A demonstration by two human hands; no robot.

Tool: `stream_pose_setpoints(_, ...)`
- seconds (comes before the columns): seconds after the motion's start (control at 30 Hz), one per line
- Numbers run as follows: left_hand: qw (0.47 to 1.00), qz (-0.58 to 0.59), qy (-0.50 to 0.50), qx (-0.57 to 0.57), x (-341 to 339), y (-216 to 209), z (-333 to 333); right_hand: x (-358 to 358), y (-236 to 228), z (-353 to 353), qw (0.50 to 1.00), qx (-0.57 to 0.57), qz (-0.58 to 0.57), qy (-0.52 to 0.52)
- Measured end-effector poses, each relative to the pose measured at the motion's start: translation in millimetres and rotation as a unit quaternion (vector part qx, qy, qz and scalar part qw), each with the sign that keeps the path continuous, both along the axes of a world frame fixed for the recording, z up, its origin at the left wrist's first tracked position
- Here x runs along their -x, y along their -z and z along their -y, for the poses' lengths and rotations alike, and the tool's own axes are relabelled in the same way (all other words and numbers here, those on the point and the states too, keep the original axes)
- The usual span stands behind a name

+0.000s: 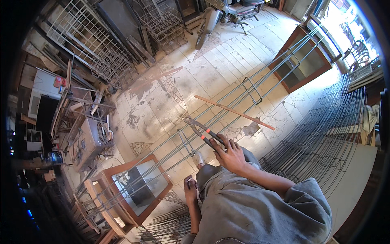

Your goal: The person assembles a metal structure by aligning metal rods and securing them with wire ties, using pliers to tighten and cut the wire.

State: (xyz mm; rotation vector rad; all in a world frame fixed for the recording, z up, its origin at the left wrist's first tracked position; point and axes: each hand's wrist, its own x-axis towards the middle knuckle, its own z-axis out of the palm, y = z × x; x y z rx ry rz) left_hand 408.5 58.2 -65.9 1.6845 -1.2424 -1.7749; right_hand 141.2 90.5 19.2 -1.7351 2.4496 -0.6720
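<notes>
The rod frame [227, 103] is long and narrow, made of slim blue-grey metal rods running side by side, with bent rectangular hoops [185, 142] set across them. It passes over two glazed panels with reddish-brown borders, one panel [156, 204] towards its left end and the other panel [310, 80] towards its right end. Beneath it spreads a pale tiled floor [203, 77], stained and patched with jagged broken pieces. A flat brown strip [235, 112] slants across the line of the rod frame. On the frame's near side, to the right, dark wire grids [313, 138] lie in layers; on its far side stands a motorcycle [239, 14].

Of the hands, the right hand [231, 156], on the near side of the rod frame, closes its fingers on the black grips of the pincers [208, 131]. The left hand [189, 187] is on that same side, fingers curled in; whether they pinch anything small I cannot tell. The pincers have dull grey metal arms and orange bands; their handles stand apart, and their head overlaps the rod frame in view, near a hoop
</notes>
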Motion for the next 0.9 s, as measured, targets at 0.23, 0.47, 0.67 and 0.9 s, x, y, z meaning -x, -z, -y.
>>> stream_pose_setpoints(0.23,0.939,-0.105,-0.287,-0.159,8,38,5,17,-13,-1,0.992,-0.074,0.094,-0.039)
stream_pose_setpoints(0.47,0.940,-0.134,-0.283,-0.132,3,38,15,11,-21,10,0.979,-0.128,0.155,-0.034)
stream_pose_setpoints(0.67,0.918,-0.118,-0.376,-0.039,-30,13,-15,-3,-9,8,0.992,-0.022,0.114,-0.047)
stream_pose_setpoints(0.9,0.774,-0.014,-0.623,0.107,-157,5,-16,-19,0,6,0.994,0.069,0.029,-0.080)
